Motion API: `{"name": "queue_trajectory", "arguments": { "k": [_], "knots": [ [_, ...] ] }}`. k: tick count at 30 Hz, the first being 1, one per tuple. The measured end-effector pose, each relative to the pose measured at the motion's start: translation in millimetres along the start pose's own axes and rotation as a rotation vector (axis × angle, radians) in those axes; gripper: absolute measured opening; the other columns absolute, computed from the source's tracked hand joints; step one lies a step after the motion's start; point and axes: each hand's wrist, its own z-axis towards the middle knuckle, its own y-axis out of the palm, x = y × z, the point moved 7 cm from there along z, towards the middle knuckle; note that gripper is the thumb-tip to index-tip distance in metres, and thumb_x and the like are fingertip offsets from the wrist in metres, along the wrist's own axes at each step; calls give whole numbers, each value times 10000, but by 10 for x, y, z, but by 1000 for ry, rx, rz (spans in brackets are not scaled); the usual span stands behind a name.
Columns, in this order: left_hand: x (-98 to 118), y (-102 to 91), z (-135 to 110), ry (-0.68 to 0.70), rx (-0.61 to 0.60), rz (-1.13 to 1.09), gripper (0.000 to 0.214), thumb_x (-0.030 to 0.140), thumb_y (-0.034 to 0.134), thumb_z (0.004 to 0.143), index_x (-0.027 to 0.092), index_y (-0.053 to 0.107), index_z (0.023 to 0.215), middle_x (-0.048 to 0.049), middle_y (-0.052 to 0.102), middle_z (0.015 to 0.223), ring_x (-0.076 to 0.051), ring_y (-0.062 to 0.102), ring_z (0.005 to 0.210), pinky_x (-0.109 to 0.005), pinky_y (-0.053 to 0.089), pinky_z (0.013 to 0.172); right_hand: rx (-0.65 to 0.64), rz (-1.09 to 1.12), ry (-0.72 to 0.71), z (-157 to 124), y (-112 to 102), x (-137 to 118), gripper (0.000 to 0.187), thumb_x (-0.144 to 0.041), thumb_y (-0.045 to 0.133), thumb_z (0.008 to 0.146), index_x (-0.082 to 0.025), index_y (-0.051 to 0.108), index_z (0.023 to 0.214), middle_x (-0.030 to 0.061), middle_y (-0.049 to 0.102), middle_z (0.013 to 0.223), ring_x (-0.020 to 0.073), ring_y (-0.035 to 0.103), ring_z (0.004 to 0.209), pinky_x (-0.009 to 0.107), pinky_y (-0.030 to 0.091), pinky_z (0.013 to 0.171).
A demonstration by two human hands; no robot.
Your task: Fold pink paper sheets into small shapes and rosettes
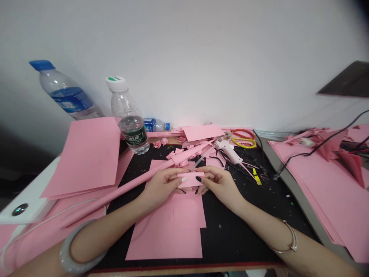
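Note:
Both my hands grip one small piece of pink paper [190,179], its top edge rolled or folded over. My left hand [165,184] pinches its left end, thumb in front and fingers behind. At the other end, my right hand [219,186] pinches it the same way. Below the hands lie flat pink sheets [170,242], partly overlapping, on a black mat [225,246]. Just beyond my fingers are a long pink paper tube [135,177] and a white glue gun [229,149] with a clear glue stick.
Scissors with red and yellow handles [244,143] lie by the wall. A green-labelled water bottle [133,130] and a blue-labelled one [69,98] stand at left. A white device [31,206] lies under pink sheets. Black cable [300,154] crosses a pink paper stack [323,184].

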Motion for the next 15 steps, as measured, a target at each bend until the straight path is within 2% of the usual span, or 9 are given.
{"name": "queue_trajectory", "arguments": {
  "k": [15],
  "knots": [
    [17,8,-12,0,11,27,338,99,520,774,149,619,1094,-81,657,1109,-131,680,730,-277,564,690,4,1,1,-4,-1,8,256,-278,638,761,-152,594,979,-25,630,596,144,668,525,240,560,508]
  ]
}}
